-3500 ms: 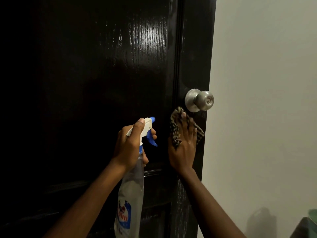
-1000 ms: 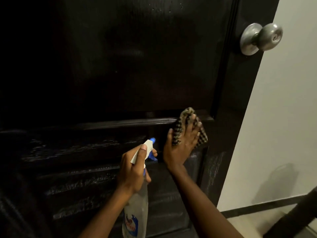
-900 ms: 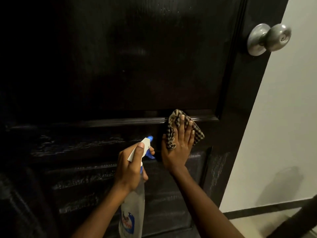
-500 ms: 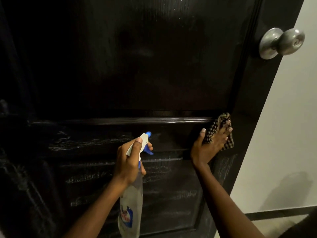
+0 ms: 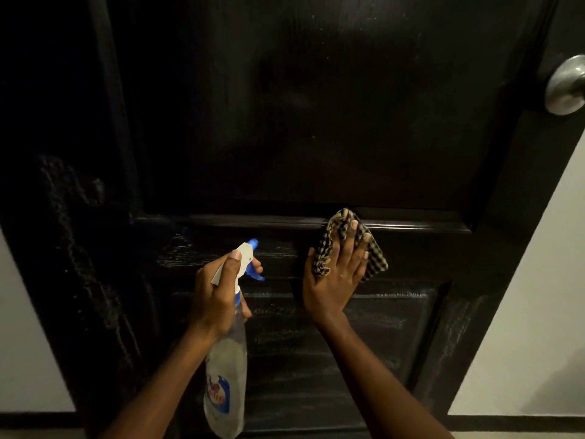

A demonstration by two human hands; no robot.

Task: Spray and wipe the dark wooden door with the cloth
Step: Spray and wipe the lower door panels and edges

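We face the dark wooden door [image 5: 316,106] at close range, looking down along it. Our right grip [image 5: 335,280] lies flat on the checked cloth [image 5: 376,258], fingers straight and slightly spread, and presses it against the door's cross rail. The cloth is bunched under the palm. Its top corner touches the moulded ledge [image 5: 247,220] that closes the upper panel, and its edges show on both sides of the fingers.

Our left grip [image 5: 218,299] is curled round the neck of the spray bottle [image 5: 226,375]. The index finger lies along the white head, and other fingertips reach the blue trigger [image 5: 255,272]. We cannot tell whether the trigger is squeezed. The bottle hangs roughly upright, with a clear body, its label toward us and its nozzle toward the door. It sits left of the cloth and apart from it.

Wet streaks show on the cross rail, the lower panel [image 5: 316,343] and the left side of the door. A round metal knob [image 5: 566,85] sits at the right edge, well above the cloth. Pale wall [image 5: 538,296] flanks the door on both sides.
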